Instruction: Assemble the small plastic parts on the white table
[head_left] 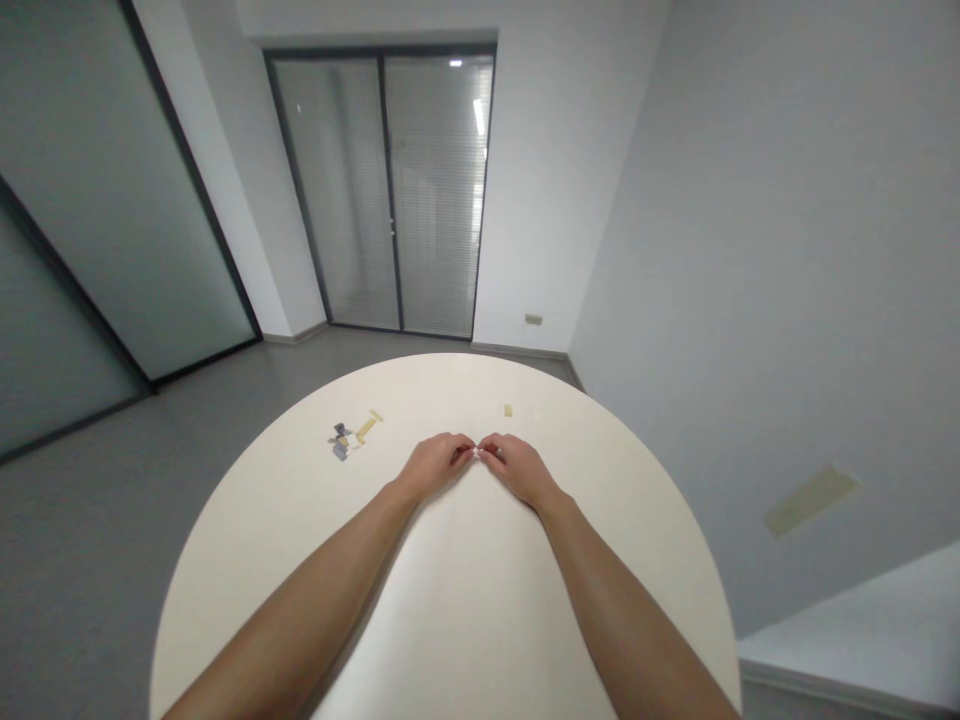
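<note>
My left hand (437, 462) and my right hand (517, 466) rest on a round cream table (300, 560), with their fingertips meeting at the middle. Both hands are curled into a pinch around a tiny pale piece that is too small to name. A little heap of small blue-grey and tan pieces (343, 440) lies on the table to the left of my left hand, with a tan strip (368, 424) beside it. One small tan piece (508, 410) lies beyond my right hand.
The table's far edge faces a grey floor (112, 520). Glass sliding doors with blinds (390, 190) stand at the back, and glass panels (90, 200) run along the left. A white wall (787, 250) stands close on the right.
</note>
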